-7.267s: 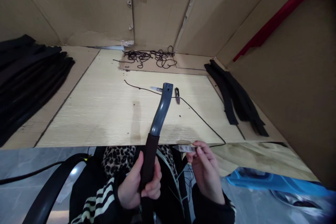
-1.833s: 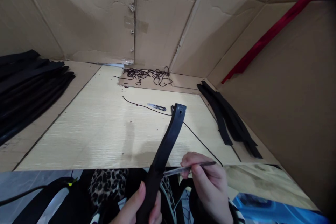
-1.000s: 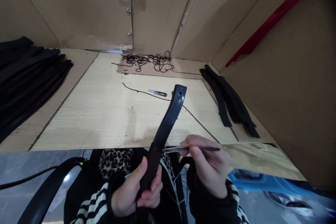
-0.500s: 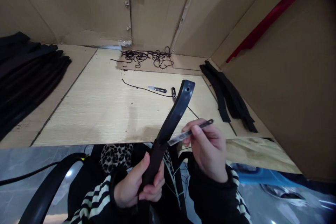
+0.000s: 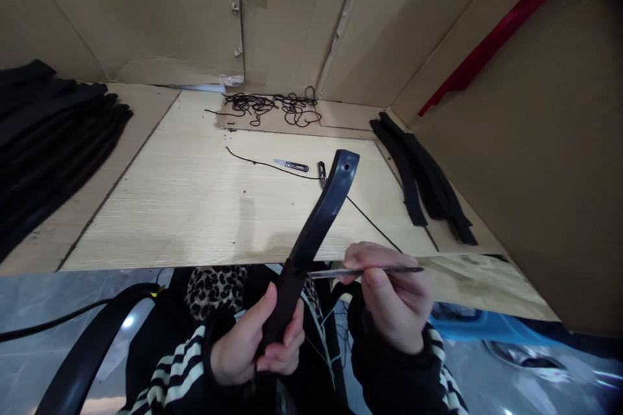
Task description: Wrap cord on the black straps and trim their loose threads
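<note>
My left hand [image 5: 257,337] is closed around the lower part of a long, curved black strip [image 5: 324,211], where a dark sleeve covers it. The strip's bare, glossy upper part tilts up to the right and has a small hole near its tip. Between the thumb and fingers of my right hand [image 5: 396,298] is a thin, flat tool [image 5: 333,273] with a dark handle. Its pale, narrow end meets the sleeve's upper edge; whether it is inside cannot be seen. A black cord [image 5: 372,220] runs across the table behind the strip toward my right hand.
Thread snips [image 5: 292,165] and a second small dark tool [image 5: 322,172] lie on the table [image 5: 195,207]. Tangled black cords [image 5: 272,104] sit at the back. Black strips are piled left [image 5: 53,123] and right [image 5: 423,175]. Cardboard walls [image 5: 292,19] enclose the back and right.
My right hand has moved slightly right and down, turning the tool from slanted to nearly level. More of the cord shows to the right of the strip. My left hand and the strip have barely moved.
</note>
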`<action>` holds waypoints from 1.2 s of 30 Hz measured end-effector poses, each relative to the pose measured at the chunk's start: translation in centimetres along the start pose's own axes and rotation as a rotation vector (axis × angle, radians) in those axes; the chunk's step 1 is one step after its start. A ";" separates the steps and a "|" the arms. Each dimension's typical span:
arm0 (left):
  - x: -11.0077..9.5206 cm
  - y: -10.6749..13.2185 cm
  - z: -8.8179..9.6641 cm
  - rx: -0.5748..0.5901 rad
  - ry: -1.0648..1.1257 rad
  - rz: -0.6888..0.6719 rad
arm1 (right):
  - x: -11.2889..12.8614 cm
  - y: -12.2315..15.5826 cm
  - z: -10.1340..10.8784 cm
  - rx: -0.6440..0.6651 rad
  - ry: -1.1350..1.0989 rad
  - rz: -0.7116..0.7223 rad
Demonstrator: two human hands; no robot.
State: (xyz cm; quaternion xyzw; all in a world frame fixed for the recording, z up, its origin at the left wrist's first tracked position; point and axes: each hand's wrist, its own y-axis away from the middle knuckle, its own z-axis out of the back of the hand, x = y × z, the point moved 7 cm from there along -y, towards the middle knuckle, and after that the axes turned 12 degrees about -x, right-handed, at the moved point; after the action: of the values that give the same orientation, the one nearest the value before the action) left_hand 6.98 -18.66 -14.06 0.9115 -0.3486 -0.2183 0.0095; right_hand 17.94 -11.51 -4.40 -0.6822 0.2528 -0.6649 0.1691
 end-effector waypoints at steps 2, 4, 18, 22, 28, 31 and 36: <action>0.0 0.0 0.0 0.003 -0.002 -0.002 | -0.1 0.1 0.0 -0.005 0.012 -0.010; 0.0 0.0 0.0 -0.001 -0.005 0.000 | 0.1 0.1 0.0 -0.005 0.008 -0.003; 0.4 0.0 0.1 0.001 0.017 0.052 | 0.7 -0.5 -0.5 0.119 0.118 -0.049; 0.7 0.0 0.4 0.005 0.021 0.066 | -0.8 -1.5 -1.5 0.225 0.084 -0.265; -1.4 -0.5 2.0 -0.244 -0.079 -0.104 | -2.4 -1.2 -2.4 0.266 0.036 -0.398; -3.3 -0.7 2.7 -0.403 -0.119 -0.230 | -2.8 -0.6 -2.4 0.207 0.016 -0.367; -3.6 -0.9 2.7 -0.396 -0.145 -0.145 | -3.2 -1.4 0.3 -0.217 -0.283 -0.334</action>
State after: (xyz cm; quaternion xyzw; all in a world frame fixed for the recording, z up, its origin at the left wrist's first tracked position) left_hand 4.06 -15.34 -15.23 0.8964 -0.2323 -0.3477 0.1474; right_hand 18.43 -8.55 -6.23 -0.8150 0.1803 -0.5504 0.0162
